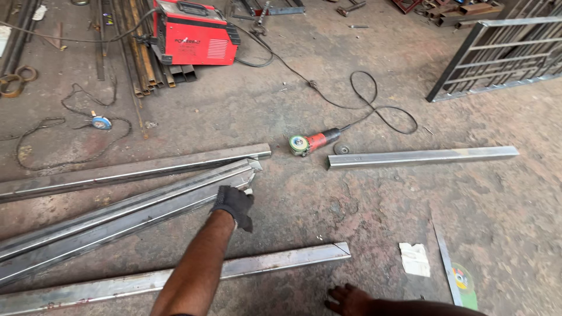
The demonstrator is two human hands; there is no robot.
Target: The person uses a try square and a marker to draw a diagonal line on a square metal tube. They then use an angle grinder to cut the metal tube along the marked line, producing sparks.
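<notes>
Left hand (233, 205), in a black glove, closes on the cut end of a steel tube (134, 213) lying among others on the concrete floor (328, 199). Right hand (349, 299), bare, rests open on the floor. A red angle grinder (313, 142) lies near.

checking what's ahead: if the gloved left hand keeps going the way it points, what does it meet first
The left hand already reaches the cut end of the steel tubes; beyond them probably the angle grinder, though depth is unclear.
</notes>
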